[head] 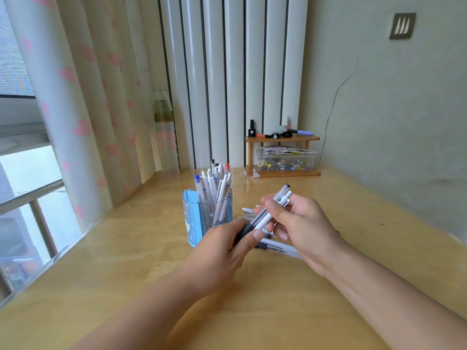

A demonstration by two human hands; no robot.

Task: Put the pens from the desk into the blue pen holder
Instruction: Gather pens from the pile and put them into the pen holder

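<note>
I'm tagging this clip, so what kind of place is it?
Probably a home study corner: a wooden desk by a window with heart-print curtains, a blue pen holder full of pens, and a small wooden shelf of odds and ends.

You've got two pens [269, 213] in your hands, one blue pen holder [206, 218] at centre frame, one wooden shelf [281, 138] upper right.

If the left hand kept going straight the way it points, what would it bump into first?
Probably the right hand: the left hand points up and rightward along the white and clear pens both hands grip. Depth is hard to judge.
</note>
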